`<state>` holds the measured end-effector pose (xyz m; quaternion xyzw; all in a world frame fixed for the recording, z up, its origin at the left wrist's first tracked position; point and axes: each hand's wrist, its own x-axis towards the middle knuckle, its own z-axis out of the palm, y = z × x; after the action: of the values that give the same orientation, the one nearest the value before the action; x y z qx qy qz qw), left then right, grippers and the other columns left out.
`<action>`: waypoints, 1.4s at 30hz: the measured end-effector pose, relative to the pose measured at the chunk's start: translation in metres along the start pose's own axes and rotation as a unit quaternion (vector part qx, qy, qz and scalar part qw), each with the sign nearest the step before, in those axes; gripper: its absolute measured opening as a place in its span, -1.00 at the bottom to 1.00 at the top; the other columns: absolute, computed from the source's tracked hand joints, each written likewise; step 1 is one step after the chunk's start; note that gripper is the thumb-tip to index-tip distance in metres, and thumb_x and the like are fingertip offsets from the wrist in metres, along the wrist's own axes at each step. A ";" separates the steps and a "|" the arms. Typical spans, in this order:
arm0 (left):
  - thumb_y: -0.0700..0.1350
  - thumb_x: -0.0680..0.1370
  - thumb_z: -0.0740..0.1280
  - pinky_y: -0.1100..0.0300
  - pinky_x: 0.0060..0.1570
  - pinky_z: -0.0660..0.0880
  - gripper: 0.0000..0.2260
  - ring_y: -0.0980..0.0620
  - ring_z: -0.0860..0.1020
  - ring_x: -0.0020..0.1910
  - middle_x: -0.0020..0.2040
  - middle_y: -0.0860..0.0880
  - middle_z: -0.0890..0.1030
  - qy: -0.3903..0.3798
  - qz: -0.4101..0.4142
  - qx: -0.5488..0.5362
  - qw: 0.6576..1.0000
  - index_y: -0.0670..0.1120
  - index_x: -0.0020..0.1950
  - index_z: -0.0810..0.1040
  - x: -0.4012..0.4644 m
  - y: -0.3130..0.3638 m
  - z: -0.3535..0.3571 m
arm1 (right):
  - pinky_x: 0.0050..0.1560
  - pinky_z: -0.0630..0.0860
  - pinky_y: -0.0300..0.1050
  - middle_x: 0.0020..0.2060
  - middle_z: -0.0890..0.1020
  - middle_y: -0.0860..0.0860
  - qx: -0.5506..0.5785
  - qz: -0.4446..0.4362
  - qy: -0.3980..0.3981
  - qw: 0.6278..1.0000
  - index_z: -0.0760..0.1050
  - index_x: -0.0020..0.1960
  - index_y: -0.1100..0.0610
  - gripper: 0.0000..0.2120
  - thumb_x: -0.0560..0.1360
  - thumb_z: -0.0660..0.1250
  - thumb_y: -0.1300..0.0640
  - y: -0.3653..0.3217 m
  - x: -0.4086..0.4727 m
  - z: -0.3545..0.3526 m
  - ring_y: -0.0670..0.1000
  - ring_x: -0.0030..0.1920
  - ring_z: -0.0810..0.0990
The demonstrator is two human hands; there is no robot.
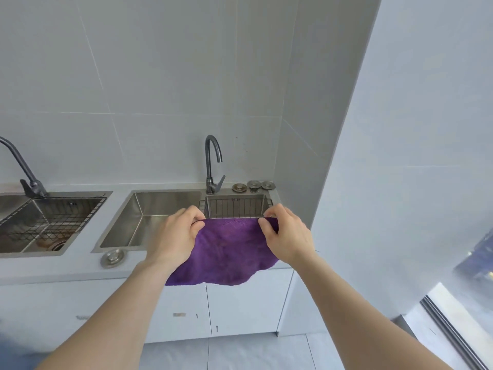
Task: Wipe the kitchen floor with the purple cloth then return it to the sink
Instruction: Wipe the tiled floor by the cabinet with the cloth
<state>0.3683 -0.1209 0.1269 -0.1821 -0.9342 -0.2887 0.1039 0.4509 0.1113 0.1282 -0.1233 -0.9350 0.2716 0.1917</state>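
The purple cloth [226, 252] hangs spread out in front of the right steel sink [149, 206], its lower edge falling past the counter's front over the white cabinet doors. My left hand [178, 236] pinches its top left corner and my right hand [285, 233] pinches its top right corner. The cloth's top edge lies level with the front rim of a black wire basket [234, 208] set in the sink's right part. Whether the cloth touches that rim, I cannot tell. The pale tiled kitchen floor [240, 353] shows at the bottom.
A dark gooseneck tap [212, 164] stands behind the basket, with three round metal drain plugs [253, 186] beside it. A second sink [45, 222] with a wire rack and tap lies left. A loose plug [113, 258] sits on the counter. A wall and window frame [450, 329] are at right.
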 end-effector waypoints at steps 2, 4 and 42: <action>-0.06 0.62 0.29 0.07 -0.08 0.48 -0.94 -0.01 0.56 -0.03 -0.08 0.14 0.59 -0.017 0.000 0.001 1.000 0.09 0.02 0.54 -0.010 0.014 0.013 | 0.02 0.53 -0.01 0.11 0.59 -0.17 -0.002 0.001 -0.024 1.000 0.46 0.17 -0.12 -0.78 0.58 0.28 -0.17 0.020 -0.011 -0.013 0.03 0.05 0.59; -0.07 0.61 0.30 0.06 -0.03 0.49 -0.93 -0.02 0.58 -0.02 -0.06 0.12 0.62 -0.033 -0.007 -0.004 0.999 0.09 0.03 0.55 -0.023 0.027 0.027 | -0.01 0.53 -0.03 0.10 0.59 -0.15 -0.006 -0.004 -0.037 0.999 0.48 0.18 -0.13 -0.79 0.58 0.30 -0.15 0.041 -0.021 -0.019 0.03 0.05 0.59; -0.18 0.58 0.30 0.06 0.02 0.52 -0.80 0.03 0.61 -0.08 -0.03 0.16 0.65 -0.406 -0.187 -0.057 0.893 0.12 0.08 0.59 -0.350 -0.295 0.441 | -0.11 0.54 0.15 -0.07 0.62 -0.04 -0.048 0.258 -0.258 0.930 0.53 0.02 0.05 -0.85 0.65 0.20 0.20 0.295 -0.396 0.418 0.19 -0.17 0.57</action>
<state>0.5300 -0.1902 -0.4840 -0.1113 -0.8937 -0.2562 -0.3510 0.6650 0.0289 -0.4763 -0.2945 -0.9002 0.2892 -0.1386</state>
